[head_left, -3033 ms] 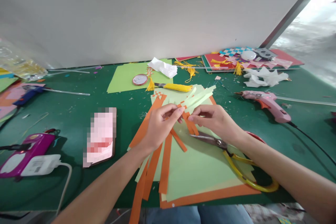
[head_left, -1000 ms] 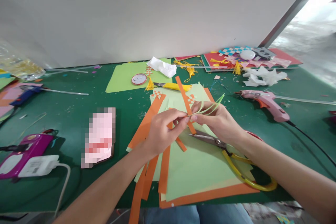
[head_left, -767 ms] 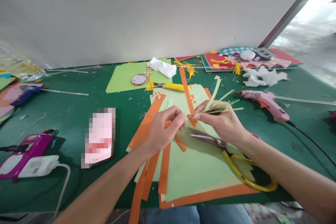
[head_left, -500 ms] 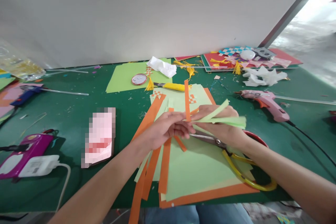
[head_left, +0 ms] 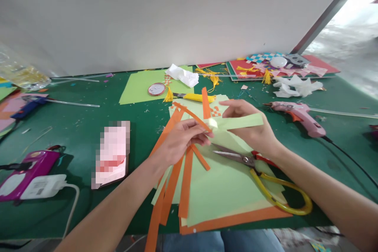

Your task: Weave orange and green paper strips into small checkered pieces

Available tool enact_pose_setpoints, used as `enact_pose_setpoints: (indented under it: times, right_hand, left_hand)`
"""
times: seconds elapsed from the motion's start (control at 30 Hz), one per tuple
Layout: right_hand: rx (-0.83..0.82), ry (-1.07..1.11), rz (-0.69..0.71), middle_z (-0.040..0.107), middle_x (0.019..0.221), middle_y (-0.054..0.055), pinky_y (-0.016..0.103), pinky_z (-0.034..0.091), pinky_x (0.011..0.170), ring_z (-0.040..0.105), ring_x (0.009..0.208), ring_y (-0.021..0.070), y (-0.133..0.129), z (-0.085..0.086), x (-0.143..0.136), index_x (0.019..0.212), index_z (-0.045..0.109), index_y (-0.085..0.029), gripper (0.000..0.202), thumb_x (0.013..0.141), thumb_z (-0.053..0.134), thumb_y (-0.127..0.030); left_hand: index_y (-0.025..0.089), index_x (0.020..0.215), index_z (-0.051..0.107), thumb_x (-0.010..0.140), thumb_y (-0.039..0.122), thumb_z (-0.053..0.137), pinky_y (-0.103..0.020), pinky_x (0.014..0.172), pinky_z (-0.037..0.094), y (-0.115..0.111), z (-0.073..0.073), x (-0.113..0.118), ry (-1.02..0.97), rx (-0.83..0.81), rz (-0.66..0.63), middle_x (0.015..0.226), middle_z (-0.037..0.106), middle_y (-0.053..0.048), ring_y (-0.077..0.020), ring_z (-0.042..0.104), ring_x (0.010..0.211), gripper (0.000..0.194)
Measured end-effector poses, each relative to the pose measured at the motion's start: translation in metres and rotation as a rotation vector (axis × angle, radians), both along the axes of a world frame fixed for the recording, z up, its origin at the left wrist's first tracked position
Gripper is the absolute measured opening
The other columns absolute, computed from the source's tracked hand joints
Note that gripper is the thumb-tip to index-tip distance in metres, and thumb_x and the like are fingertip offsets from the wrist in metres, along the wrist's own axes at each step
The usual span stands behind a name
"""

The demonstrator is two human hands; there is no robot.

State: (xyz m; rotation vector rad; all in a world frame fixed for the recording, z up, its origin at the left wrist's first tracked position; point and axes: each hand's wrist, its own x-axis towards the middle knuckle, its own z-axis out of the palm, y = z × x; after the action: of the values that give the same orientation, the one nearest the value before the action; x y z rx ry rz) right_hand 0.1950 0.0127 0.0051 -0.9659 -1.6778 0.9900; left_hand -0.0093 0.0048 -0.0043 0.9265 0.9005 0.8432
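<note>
Pinched in my left hand [head_left: 189, 136] are orange and pale green paper strips; one orange strip [head_left: 191, 115] runs up and left from its fingertips, another orange piece [head_left: 206, 104] points upward just beyond them. My right hand [head_left: 251, 126] is curved, thumb and forefinger apart, around a light green strip [head_left: 243, 122] that reaches across its palm; whether it grips the strip is unclear. Scissors with red and yellow handles [head_left: 246, 160] lie half open on green sheets [head_left: 224, 189]. Long orange strips [head_left: 171, 183] fan out below my left hand. A small orange-checked weave [head_left: 216, 111] lies between the hands.
Right of my hands is a pink glue gun [head_left: 304, 116]. A phone [head_left: 113, 153] and a magenta power strip [head_left: 35, 171] lie left. Behind are a yellow cutter [head_left: 196, 97], a round tin [head_left: 156, 89], tissue [head_left: 183, 75], tassels and red folders [head_left: 320, 65].
My right hand has moved away from my left and opened up. The green strips have swung flatter, and an orange strip now angles up-left from my left fingers.
</note>
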Motion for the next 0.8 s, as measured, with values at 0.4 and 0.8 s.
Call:
enact_pose_setpoints:
  times: [0.4,0.8]
  right_hand:
    - [-0.007,-0.066,-0.25,0.062,0.079,0.001,0.028,0.043,0.062,0.055,0.07,0.0146,0.01,0.007,0.005,0.089,0.067,-0.023,0.016,0.085,0.061,-0.037]
    - [-0.222,-0.411,0.175,0.065,0.074,0.001,0.029,0.04,0.07,0.054,0.073,0.0178,0.017,0.009,0.014,0.071,0.067,-0.021,0.036,0.082,0.059,-0.055]
  left_hand:
    - [0.015,0.079,0.064,0.083,0.035,0.064,-0.025,0.063,0.055,-0.008,0.003,0.006,0.349,0.396,0.145,0.072,0.069,-0.004,-0.0137,0.067,0.063,0.02]
    - [0.018,0.079,0.062,0.087,0.035,0.057,-0.026,0.068,0.055,-0.009,0.003,0.007,0.471,0.515,0.071,0.068,0.067,-0.001,-0.0147,0.067,0.064,0.02]
